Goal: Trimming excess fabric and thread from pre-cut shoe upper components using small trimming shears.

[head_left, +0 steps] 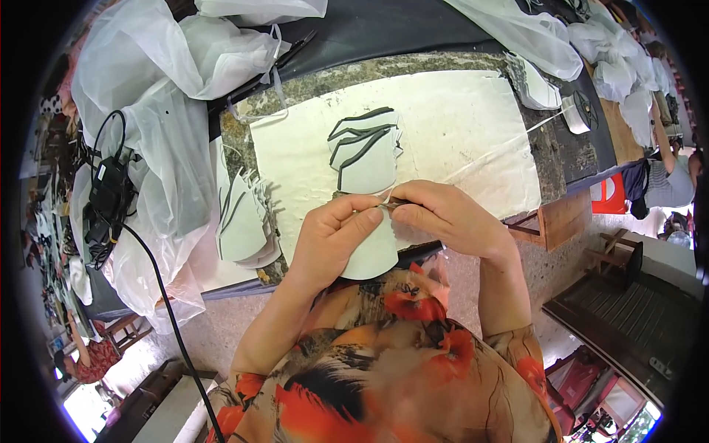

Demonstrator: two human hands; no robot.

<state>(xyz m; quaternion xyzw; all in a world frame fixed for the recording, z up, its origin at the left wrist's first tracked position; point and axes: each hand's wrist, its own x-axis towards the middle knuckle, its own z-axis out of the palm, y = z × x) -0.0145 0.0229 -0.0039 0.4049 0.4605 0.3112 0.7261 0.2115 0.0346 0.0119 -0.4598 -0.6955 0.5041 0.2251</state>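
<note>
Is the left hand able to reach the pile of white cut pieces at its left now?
Probably yes. The pile of white cut pieces lies uncovered beside the left hand, but that hand is pinching the white piece with the right hand.

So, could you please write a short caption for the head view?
Both hands, left and right, pinch a white shaped piece beside a stack of similar pieces.
</note>
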